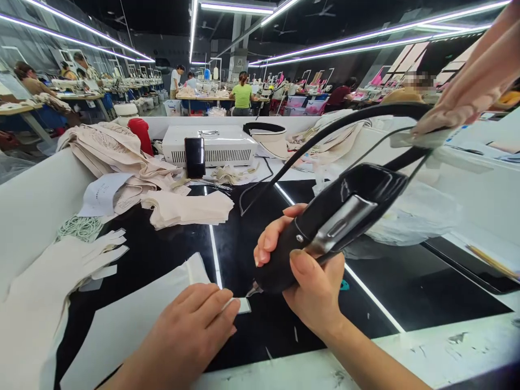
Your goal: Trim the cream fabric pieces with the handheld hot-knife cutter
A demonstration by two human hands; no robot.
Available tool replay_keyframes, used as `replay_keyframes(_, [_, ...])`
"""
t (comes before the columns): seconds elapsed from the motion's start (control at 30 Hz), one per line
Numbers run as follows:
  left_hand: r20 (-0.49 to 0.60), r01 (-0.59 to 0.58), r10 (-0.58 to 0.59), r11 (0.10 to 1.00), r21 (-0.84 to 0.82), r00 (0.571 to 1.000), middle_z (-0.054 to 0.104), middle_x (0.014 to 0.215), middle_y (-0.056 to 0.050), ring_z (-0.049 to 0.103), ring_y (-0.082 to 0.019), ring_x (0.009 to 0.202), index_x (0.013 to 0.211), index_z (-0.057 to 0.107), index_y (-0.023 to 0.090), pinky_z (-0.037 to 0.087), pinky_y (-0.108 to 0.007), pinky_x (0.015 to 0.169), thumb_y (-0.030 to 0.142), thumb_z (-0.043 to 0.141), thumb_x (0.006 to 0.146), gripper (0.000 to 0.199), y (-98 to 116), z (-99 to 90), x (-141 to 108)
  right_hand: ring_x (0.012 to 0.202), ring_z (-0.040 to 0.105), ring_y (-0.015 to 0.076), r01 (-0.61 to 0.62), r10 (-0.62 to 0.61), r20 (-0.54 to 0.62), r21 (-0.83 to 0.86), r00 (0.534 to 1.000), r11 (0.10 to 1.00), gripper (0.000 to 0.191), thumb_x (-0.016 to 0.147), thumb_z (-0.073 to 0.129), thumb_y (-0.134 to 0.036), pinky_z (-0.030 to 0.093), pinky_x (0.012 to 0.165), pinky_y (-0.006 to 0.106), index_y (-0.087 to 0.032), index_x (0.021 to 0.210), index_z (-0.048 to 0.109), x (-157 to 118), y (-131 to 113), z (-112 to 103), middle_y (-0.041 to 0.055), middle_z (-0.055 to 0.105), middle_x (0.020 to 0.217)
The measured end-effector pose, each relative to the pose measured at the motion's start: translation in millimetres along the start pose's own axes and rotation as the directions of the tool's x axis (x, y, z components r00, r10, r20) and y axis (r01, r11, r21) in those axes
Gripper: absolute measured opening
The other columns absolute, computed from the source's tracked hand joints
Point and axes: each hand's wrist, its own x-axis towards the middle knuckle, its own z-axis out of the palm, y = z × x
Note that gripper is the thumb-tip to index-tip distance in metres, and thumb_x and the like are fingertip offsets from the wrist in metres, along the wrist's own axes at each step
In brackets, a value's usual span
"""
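My right hand (312, 281) is wrapped around a black hand-held power tool (337, 211) with a silver lever along its side. The tool tilts down to the left, and its small metal tip (254, 289) is close to the narrow end of a white fabric piece (138, 309). My left hand (195, 325) presses that piece onto the glossy black work surface (260, 336), fingers together, hiding part of it. From the tool's rear, a thick black cable (309, 138) arches up and back to the left.
Cream fabric pieces (189, 208) and a larger heap (109, 146) occupy the left side. Behind stand a phone (195, 157) and a white vented box (209, 143). Clear plastic (418, 211) lies right. A pinkish, blurred form (467, 92), hand or cloth, touches the cable. Several people work farther back.
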Motion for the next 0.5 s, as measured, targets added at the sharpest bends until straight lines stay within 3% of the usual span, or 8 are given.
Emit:
replay_keyframes(0.27, [0.058, -0.012, 0.011, 1.0, 0.011, 0.998, 0.075, 0.106, -0.003, 0.07, -0.02, 0.094, 0.117, 0.068, 0.015, 0.056, -0.035, 0.088, 0.031, 0.028, 0.117, 0.043, -0.2, 1.8, 0.7, 0.062, 0.063, 0.0124, -0.023, 0.023, -0.027, 0.016, 0.999, 1.0, 0.041, 0.087, 0.085, -0.042, 0.053, 0.056, 0.027, -0.028, 0.117, 0.062, -5.3, 1.2, 1.8, -0.0039, 0.068, 0.081])
replay_keyframes(0.5, [0.11, -0.008, 0.008, 1.0, 0.0, 0.994, 0.074, 0.106, -0.004, 0.07, -0.022, 0.094, 0.118, 0.067, 0.015, 0.056, -0.035, 0.085, 0.031, 0.032, 0.116, 0.039, -4.2, 1.5, -2.8, 0.059, 0.061, 0.0118, -0.035, 0.035, -0.026, 0.015, 0.999, 0.999, 0.043, 0.084, 0.086, -0.046, 0.051, 0.052, 0.025, -0.028, 0.114, 0.061, -5.5, 4.1, 4.4, -0.0043, 0.068, 0.079])
